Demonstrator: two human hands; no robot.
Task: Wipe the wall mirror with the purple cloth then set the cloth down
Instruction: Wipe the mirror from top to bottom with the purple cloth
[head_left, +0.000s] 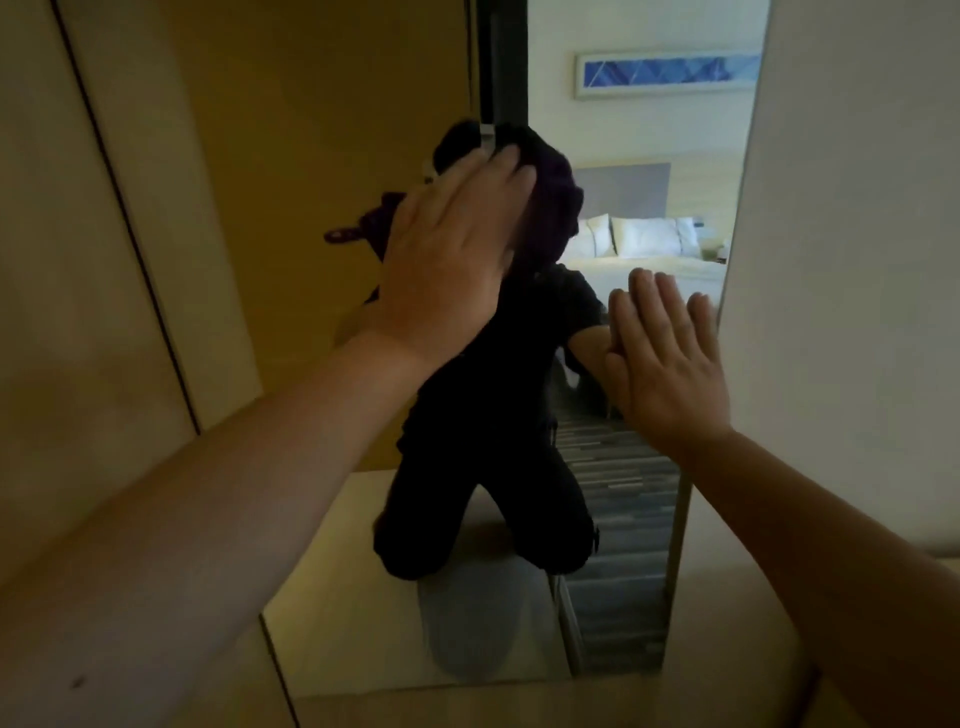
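Both forearms are bare to the edge of view; no sleeve, watch, ring or bracelet is visible on the left hand (457, 260) or the right hand (670, 358). The reflection in the mirror (649, 519) shows a dark short-sleeved top, dark trousers, and a head-mounted unit with a light strap. Finer garment detail cannot be resolved.

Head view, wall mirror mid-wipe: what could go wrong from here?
1. The bare right hand lies flat on the tall wall mirror near its right edge, so it will probably leave prints on the glass and need a further pass.
2. The left hand presses the dark purple cloth with a flat palm rather than curled fingers; a loose end hangs out to the left, so the cloth could slip and fall.
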